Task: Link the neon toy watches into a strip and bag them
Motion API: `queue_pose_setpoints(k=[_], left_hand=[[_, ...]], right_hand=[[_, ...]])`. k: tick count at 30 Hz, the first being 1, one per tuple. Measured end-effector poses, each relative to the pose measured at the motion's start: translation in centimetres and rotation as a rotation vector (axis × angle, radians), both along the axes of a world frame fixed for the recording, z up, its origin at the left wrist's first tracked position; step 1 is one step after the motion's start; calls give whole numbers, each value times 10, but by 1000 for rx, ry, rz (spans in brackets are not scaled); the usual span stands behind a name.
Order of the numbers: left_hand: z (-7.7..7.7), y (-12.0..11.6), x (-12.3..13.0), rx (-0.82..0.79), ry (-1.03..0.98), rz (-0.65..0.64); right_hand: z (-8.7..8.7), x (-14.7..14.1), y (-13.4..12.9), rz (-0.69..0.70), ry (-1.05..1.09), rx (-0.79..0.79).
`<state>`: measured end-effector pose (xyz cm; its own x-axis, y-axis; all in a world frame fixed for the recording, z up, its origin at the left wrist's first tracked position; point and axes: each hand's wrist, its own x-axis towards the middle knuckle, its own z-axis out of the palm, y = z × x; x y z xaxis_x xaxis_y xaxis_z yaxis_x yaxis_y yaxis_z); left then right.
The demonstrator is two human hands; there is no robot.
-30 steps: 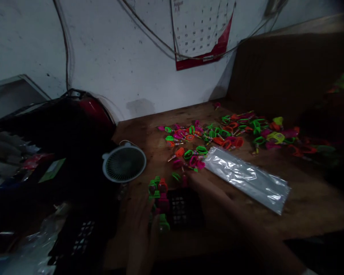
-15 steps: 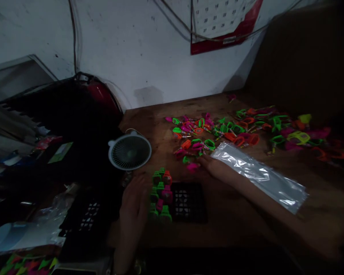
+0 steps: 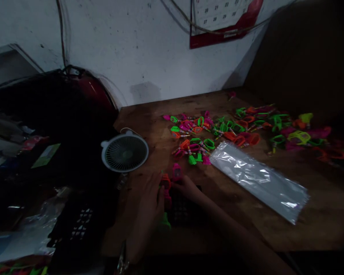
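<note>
While our right hand (image 3: 187,189) appears to pinch a bright pink, watch-shaped plastic piece (image 3: 177,172) at closed fingertips, our left hand (image 3: 149,206) lies loosely curved beside an orange, watch-shaped plastic piece (image 3: 165,180); whether it grips anything we cannot tell. Because the pieces crowd together between our hands, a nudge could topple them. Below our right hand, the black latticed plastic tray (image 3: 181,212) might snag one. Our right forearm, sweeping outward, could drag the shiny clear plastic bags (image 3: 260,179) to its right.
</note>
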<state>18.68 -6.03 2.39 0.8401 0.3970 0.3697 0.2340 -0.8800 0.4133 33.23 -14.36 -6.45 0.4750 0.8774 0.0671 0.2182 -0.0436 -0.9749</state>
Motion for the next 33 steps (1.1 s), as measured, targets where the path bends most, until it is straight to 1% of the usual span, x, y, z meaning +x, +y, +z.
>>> queue_pose_setpoints(k=[2, 4, 7, 10, 13, 15, 19, 21, 22, 23, 24, 26, 27, 28, 29, 30, 32, 33], left_hand=[[-7, 1, 1, 21, 32, 2], [-11, 2, 1, 19, 36, 0], [-14, 2, 0, -1, 7, 4], [-15, 2, -1, -24, -19, 15], [-16, 3, 0, -51, -16, 17], [-16, 5, 2, -65, 3, -12], [-11, 8, 9, -112, 71, -128], [-8, 8, 10, -120, 86, -168], [-7, 8, 11, -122, 87, -177], [-6, 8, 11, -124, 86, -177], [-5, 7, 11, -130, 87, -170], [-3, 7, 10, -150, 92, -161], [-2, 7, 11, -158, 92, -163], [-1, 7, 11, -163, 89, -168], [2, 7, 13, -162, 85, -176], [4, 8, 14, -160, 76, -185], [9, 11, 19, -186, 38, -202], [10, 12, 21, -214, 19, -213]], right_hand=[[-1, 1, 0, -32, -113, -44], [0, 0, -2, -56, -242, -41], [3, -4, -5, -4, -374, -14], [4, -6, -6, 60, -451, -57], [0, -7, -4, 75, -538, -97], [-6, -8, -2, 60, -585, -70], [-21, -13, 3, 36, -622, 34], [-23, -15, 4, 20, -647, 51], [-20, -14, 3, 21, -650, 61], [-15, -10, 2, 51, -647, 78], [-8, -3, 0, 118, -639, 99], [13, 18, -5, 273, -648, 110], [25, 32, -9, 296, -700, 52], [37, 48, -12, 273, -774, -39], [47, 63, -13, 184, -872, -175], [55, 77, -14, 63, -982, -327], [64, 100, -12, -28, -1070, -475], [64, 107, -9, -32, -1085, -505]])
